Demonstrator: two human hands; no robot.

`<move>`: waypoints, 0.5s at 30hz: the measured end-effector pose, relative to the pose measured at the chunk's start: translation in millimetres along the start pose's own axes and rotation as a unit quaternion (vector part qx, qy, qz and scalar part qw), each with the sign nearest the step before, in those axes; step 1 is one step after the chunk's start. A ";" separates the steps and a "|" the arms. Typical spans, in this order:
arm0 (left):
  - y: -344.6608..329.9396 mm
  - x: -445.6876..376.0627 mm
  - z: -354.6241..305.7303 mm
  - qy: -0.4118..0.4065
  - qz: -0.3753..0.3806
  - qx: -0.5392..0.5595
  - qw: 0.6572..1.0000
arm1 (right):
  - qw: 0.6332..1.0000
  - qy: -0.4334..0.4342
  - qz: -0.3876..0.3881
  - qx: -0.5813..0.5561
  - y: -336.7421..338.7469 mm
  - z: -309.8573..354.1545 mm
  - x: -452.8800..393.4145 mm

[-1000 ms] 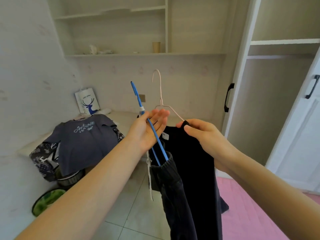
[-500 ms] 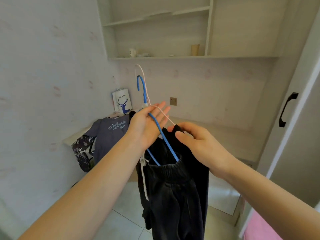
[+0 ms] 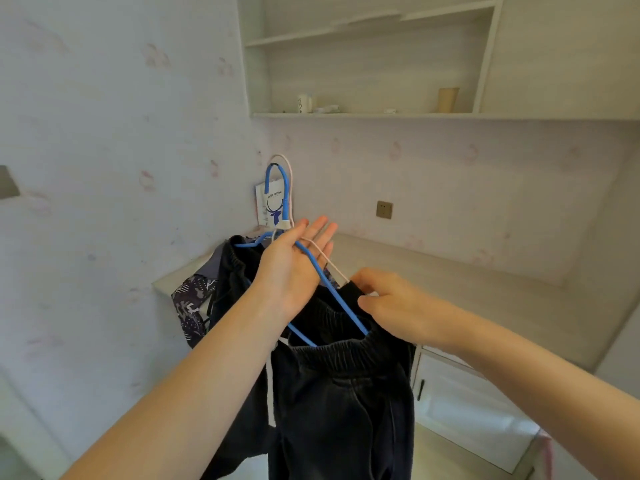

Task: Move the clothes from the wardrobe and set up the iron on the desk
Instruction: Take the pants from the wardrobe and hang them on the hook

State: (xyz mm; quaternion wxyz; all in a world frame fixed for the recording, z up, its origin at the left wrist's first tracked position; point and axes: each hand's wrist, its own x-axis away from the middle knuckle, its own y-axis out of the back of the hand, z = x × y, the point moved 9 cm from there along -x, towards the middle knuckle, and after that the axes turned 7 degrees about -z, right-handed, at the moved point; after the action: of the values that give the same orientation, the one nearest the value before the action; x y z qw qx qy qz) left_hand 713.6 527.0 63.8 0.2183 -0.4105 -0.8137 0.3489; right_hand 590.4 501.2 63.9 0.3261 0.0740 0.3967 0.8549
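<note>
**Two hangers of dark clothes held up before the desk**

Head view: left hand [image 3: 294,268] raised, fingers straight and spread, blue hanger [image 3: 313,268] and pale pink hanger [image 3: 325,259] hooked between them. Dark elastic-waist trousers [image 3: 343,393] draped from the blue hanger, hanging over the floor in front of the desk [image 3: 433,268]. Right hand [image 3: 391,303] just beside, thumb and fingers pinching a black garment [image 3: 351,294] on the pink hanger. Patterned clothes [image 3: 194,306] heaped on the desk's left end; white deer-print bag [image 3: 268,206] against the wall.
</note>
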 end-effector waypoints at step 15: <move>85.1 -68.7 -50.2 0.000 -0.002 -0.237 0.971 | 0.987 0.086 -0.107 0.088 -90.4 24.5 -126.5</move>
State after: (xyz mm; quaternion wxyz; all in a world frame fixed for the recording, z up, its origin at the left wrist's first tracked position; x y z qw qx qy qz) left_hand 828.7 525.8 28.6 0.1154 -0.4486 -0.8743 0.1453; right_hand 743.2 481.4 31.4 0.3723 -0.0142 0.5023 0.7803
